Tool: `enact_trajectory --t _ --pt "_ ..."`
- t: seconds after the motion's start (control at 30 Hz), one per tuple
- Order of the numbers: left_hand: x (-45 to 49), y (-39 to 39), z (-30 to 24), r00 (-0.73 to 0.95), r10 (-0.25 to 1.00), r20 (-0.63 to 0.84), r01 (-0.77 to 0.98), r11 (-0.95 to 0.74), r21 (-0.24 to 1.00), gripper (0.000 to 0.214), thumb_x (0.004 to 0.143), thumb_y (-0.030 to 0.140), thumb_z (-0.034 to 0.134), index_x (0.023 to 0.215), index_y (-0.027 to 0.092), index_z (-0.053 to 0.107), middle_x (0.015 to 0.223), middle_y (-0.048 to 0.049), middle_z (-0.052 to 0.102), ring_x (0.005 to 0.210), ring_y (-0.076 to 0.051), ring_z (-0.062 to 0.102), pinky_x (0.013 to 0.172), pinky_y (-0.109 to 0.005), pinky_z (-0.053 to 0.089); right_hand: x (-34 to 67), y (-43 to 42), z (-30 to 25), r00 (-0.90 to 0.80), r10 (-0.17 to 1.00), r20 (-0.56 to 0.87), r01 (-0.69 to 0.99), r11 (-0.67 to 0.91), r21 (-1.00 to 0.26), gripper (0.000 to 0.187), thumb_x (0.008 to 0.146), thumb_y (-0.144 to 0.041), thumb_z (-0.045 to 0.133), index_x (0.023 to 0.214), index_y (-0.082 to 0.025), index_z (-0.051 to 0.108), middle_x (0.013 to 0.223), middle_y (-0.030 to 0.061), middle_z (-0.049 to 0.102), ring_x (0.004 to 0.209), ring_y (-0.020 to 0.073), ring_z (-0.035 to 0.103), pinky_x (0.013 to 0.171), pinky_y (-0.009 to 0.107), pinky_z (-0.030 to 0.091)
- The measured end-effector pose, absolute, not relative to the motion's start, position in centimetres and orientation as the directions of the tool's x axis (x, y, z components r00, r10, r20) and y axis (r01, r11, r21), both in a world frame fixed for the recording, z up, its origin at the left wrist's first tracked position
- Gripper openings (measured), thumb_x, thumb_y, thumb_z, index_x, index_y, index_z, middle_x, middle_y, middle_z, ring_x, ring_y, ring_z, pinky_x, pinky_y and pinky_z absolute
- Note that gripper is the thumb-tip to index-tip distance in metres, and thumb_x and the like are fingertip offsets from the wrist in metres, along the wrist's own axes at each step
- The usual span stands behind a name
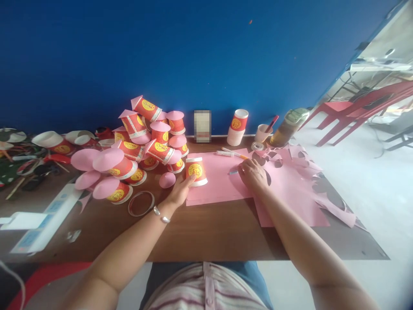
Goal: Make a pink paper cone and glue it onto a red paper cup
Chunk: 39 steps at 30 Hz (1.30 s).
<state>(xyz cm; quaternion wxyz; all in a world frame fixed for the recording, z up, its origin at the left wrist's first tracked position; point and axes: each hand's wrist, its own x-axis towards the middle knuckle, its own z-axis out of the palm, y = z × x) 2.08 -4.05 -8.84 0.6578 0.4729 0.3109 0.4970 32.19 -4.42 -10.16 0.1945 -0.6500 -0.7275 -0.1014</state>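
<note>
Fingers (192,178) of the left hand I'm minding clasp a red cup (195,168) at the left edge of the pink sheet (222,189); too hard a squeeze could dent its wall. The right hand (254,174) curls over the paper, though from here I can't tell whether it pinches the small blue item (233,173). A stray leftward sweep could, I judge, topple the piled cone-topped cups (158,150); a forward nudge might roll the white tube (225,153).
</note>
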Motion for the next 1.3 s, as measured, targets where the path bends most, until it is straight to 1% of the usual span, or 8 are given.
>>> enact_trajectory --t 0.27,0.5,0.63,0.83,0.97,1.13,1.23,1.3 --pt "2.1 -4.3 -8.5 0.344 0.933 0.106 -0.313 0.008 0.95 0.061 0.082 0.051 0.08 0.13 0.017 0.065 0.127 -0.0141 0.072 0.126 -0.033 0.064 0.111 -0.048 0.051 32.0 -4.4 -10.5 -0.061 0.889 0.454 0.981 0.137 -0.137 0.03 0.102 -0.033 0.05 0.086 -0.022 0.073 0.093 0.011 0.069 0.092 0.0271 0.058 0.077 0.038 0.044" --pt "2.2 -4.5 -8.0 0.333 0.935 0.123 -0.295 -0.021 0.955 0.059 0.083 0.051 0.079 0.129 0.017 0.066 0.125 -0.0135 0.072 0.12 -0.033 0.067 0.103 -0.047 0.055 32.2 -4.2 -10.4 0.0 0.876 0.483 0.98 0.096 -0.174 0.032 0.104 -0.035 0.048 0.105 -0.018 0.075 0.104 0.0139 0.072 0.102 0.0318 0.058 0.088 0.044 0.044" --pt "2.2 -4.9 -7.2 0.374 0.92 0.115 -0.233 -0.026 0.972 0.055 0.083 0.048 0.08 0.126 0.017 0.067 0.12 -0.0123 0.073 0.116 -0.033 0.067 0.103 -0.046 0.055 32.2 -4.2 -10.6 -0.016 0.874 0.486 0.977 0.116 -0.178 0.027 0.101 -0.035 0.053 0.104 -0.02 0.076 0.106 0.0135 0.072 0.103 0.0323 0.058 0.089 0.045 0.046" --pt "2.1 -4.7 -7.4 0.386 0.914 0.123 -0.23 -0.034 0.972 0.056 0.08 0.049 0.082 0.125 0.017 0.068 0.118 -0.0124 0.073 0.115 -0.034 0.067 0.103 -0.048 0.053 32.4 -4.2 -10.8 -0.01 0.866 0.501 0.97 0.13 -0.205 0.027 0.1 -0.031 0.051 0.105 -0.019 0.076 0.106 0.0143 0.071 0.106 0.0329 0.058 0.092 0.047 0.046" --pt "2.1 -4.3 -8.2 0.337 0.929 0.156 -0.266 -0.066 0.962 0.056 0.081 0.049 0.081 0.126 0.019 0.068 0.121 -0.0111 0.073 0.116 -0.032 0.067 0.105 -0.047 0.053 32.5 -4.0 -10.9 0.012 0.875 0.484 0.968 0.112 -0.225 0.027 0.099 -0.029 0.052 0.103 -0.021 0.077 0.104 0.0142 0.071 0.106 0.0337 0.058 0.093 0.049 0.046" --pt "2.1 -4.4 -8.0 0.326 0.929 0.177 -0.268 -0.089 0.959 0.052 0.084 0.049 0.079 0.126 0.019 0.069 0.119 -0.0101 0.073 0.118 -0.031 0.066 0.105 -0.043 0.054 32.5 -4.0 -10.6 0.018 0.905 0.426 0.974 0.081 -0.214 0.029 0.099 -0.031 0.051 0.096 -0.021 0.078 0.101 0.013 0.071 0.101 0.0313 0.059 0.088 0.045 0.047" --pt "2.1 -4.5 -7.9 0.341 0.918 0.201 -0.243 -0.121 0.963 0.048 0.087 0.047 0.076 0.125 0.019 0.069 0.118 -0.0095 0.073 0.115 -0.028 0.067 0.104 -0.04 0.055 32.5 -4.2 -10.3 -0.008 0.917 0.399 0.972 0.101 -0.212 0.03 0.099 -0.025 0.048 0.095 -0.021 0.077 0.102 0.0121 0.071 0.101 0.0303 0.059 0.087 0.044 0.047" --pt "2.1 -4.5 -7.9 0.354 0.91 0.214 -0.238 -0.134 0.962 0.046 0.089 0.046 0.075 0.126 0.019 0.068 0.118 -0.0094 0.073 0.113 -0.027 0.068 0.103 -0.04 0.055 32.6 -4.2 -10.1 -0.037 0.916 0.399 0.968 0.132 -0.212 0.031 0.097 -0.02 0.046 0.099 -0.021 0.077 0.105 0.0121 0.072 0.104 0.0303 0.06 0.088 0.044 0.047"
